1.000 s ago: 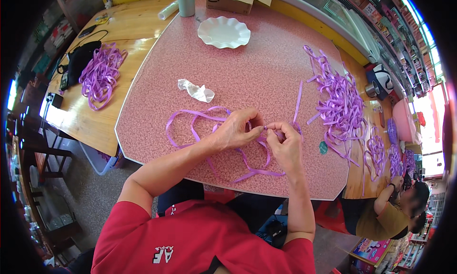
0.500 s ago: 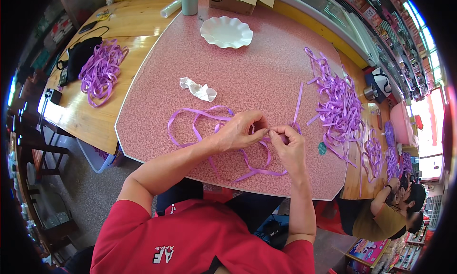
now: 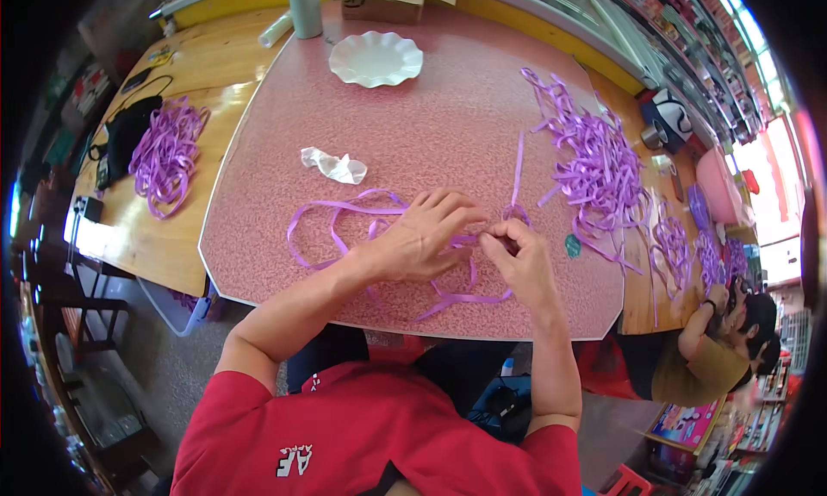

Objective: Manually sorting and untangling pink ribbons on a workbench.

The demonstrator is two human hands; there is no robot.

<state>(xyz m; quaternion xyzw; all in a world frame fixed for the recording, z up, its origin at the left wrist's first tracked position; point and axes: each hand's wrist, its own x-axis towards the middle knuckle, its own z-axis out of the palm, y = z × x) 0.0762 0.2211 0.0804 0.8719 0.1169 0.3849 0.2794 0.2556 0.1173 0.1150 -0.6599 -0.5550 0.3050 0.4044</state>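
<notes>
Loose loops of purple ribbon (image 3: 303, 253) lie on the pink speckled table in front of me. Over them is my left hand (image 3: 424, 236), palm down, its fingers stretched out and the thumb apart. Close to its fingertips, my right hand (image 3: 522, 256) is closed in a pinch on the purple ribbon; the exact bit between finger and thumb is mostly hidden. Another purple strip (image 3: 519, 168) runs away from me just beyond the right hand. A large tangled pile of purple ribbon (image 3: 594, 155) covers the table's right side.
A crumpled white tissue (image 3: 334, 165) and a white wavy-rimmed plate (image 3: 376, 59) lie farther back. Behind them stand a grey-green cylinder (image 3: 304, 9) and a cardboard box (image 3: 379, 5). More ribbon (image 3: 168, 151) sits on the left wooden table. A person (image 3: 702, 349) works at the right.
My left hand has let go of its pinch and spread its fingers, moving slightly apart from the right hand. The right hand stays pinched. The whole view has shifted a little.
</notes>
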